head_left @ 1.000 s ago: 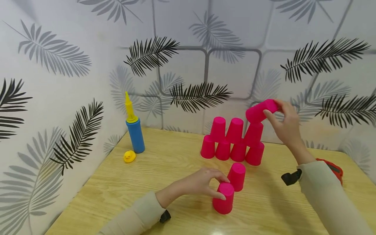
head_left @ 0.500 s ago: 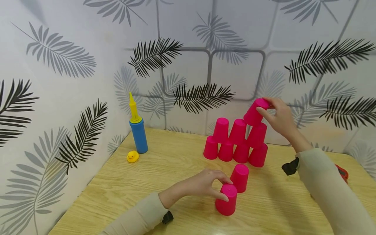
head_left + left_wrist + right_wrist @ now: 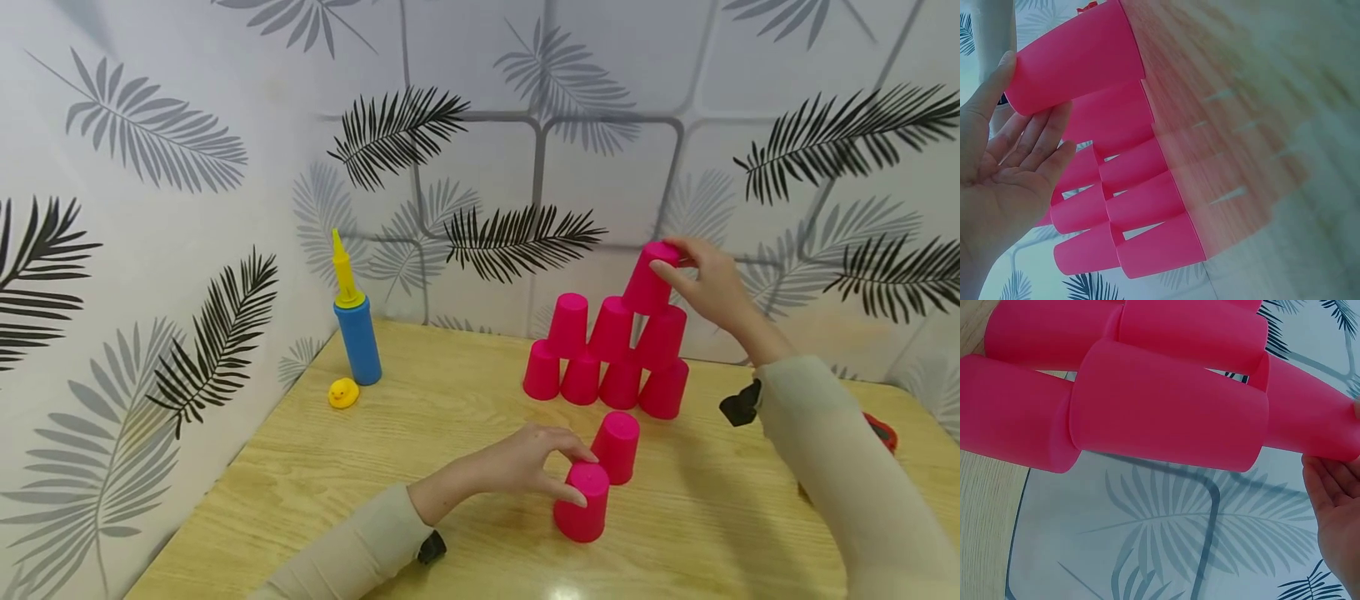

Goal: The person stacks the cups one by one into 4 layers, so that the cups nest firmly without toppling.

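An upside-down pink cup [image 3: 649, 282] stands nearly upright on top of the stack's second row, gripped near its closed end by my right hand [image 3: 712, 283]. Below it are three inverted cups [image 3: 567, 327] over a bottom row of several more [image 3: 542, 371]. In the right wrist view, the gripped cup's [image 3: 1310, 412] rim meets the outer second-row cup [image 3: 1169, 406]. My left hand [image 3: 517, 467] holds the top of another inverted cup [image 3: 579, 518] on the table between thumb and fingers. Just behind that stands one more pink cup [image 3: 617, 450].
At the left rear of the wooden table [image 3: 442, 392] stands a blue hand pump [image 3: 360, 342] with a yellow nozzle. A yellow rubber duck [image 3: 343, 392] sits beside it. Partly behind my right sleeve lies a red object [image 3: 882, 433]. A leaf-patterned wall [image 3: 480, 183] rises behind.
My right hand has turned its cup from tilted sideways to nearly upright and brought it onto the second row. My left hand stays on the front cup.
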`<state>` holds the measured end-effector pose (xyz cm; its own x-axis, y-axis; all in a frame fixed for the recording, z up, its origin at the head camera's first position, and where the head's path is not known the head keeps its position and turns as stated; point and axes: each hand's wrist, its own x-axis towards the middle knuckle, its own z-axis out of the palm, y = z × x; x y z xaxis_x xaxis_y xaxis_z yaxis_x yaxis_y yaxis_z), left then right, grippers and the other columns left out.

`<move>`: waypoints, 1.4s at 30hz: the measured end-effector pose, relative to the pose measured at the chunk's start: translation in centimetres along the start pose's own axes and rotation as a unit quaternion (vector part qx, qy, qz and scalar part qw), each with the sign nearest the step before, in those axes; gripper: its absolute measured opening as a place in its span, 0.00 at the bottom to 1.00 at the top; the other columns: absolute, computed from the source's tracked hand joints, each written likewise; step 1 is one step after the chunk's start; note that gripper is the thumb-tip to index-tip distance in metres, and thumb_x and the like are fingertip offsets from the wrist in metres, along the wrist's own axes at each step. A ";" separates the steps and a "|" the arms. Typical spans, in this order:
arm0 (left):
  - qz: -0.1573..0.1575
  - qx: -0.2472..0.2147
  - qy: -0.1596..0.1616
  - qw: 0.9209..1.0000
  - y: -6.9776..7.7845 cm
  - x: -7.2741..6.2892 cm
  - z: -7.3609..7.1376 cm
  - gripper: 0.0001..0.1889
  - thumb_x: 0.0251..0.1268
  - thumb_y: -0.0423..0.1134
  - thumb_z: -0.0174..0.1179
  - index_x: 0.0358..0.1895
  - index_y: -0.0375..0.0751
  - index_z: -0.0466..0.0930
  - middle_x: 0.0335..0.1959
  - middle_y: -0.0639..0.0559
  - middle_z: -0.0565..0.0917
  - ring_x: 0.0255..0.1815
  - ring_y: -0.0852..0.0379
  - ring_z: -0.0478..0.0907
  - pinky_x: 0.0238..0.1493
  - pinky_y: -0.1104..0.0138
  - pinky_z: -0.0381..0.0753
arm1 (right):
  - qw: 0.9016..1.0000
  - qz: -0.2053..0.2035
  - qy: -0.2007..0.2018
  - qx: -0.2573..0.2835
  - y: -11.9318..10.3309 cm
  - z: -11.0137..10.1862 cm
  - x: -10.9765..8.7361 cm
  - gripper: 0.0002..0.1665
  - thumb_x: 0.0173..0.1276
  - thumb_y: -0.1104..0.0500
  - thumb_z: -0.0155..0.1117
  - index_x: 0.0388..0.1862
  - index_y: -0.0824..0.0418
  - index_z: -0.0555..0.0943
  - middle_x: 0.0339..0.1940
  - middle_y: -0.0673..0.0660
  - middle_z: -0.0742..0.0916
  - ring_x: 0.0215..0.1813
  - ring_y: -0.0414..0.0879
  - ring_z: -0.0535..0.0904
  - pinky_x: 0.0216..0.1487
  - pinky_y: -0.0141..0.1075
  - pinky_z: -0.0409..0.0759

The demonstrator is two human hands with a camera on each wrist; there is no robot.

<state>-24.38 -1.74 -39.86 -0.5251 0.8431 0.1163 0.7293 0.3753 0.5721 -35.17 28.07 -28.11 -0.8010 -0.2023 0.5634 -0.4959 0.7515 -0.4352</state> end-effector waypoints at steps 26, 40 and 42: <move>-0.022 -0.023 0.047 0.998 -0.9 -1.5 -2.9 0.26 0.57 0.47 0.70 0.59 0.47 0.78 0.55 0.54 0.83 0.55 0.62 0.81 0.60 0.69 0.80 | 0.968 -0.118 0.214 0.058 0.6 1.2 -8.4 0.27 0.56 0.75 0.67 0.57 0.71 0.78 0.44 0.71 0.84 0.51 0.16 0.72 0.58 0.12 0.69; 0.035 -0.078 0.341 0.936 0.0 1.2 -10.5 0.26 0.59 0.36 0.69 0.61 0.36 0.74 0.56 0.42 0.80 0.62 0.48 0.78 0.68 0.66 0.75 | 0.979 -0.164 0.092 0.085 -1.2 5.1 -14.7 0.36 0.43 0.75 0.74 0.56 0.70 0.78 0.46 0.63 0.85 0.51 0.31 0.78 0.58 0.14 0.71; 0.042 -0.083 0.388 0.917 0.1 2.3 -11.0 0.26 0.58 0.36 0.69 0.60 0.35 0.75 0.56 0.42 0.80 0.61 0.48 0.78 0.67 0.63 0.75 | 0.982 -0.164 0.063 0.072 -1.5 5.6 -15.2 0.36 0.45 0.73 0.76 0.57 0.67 0.78 0.46 0.60 0.85 0.50 0.36 0.79 0.56 0.14 0.71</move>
<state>-30.36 -4.00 -30.64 -0.6714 0.3141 0.6712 0.7382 0.2033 0.6432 -24.18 26.51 -39.95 -0.5473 -0.3325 0.7680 -0.7694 0.5610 -0.3054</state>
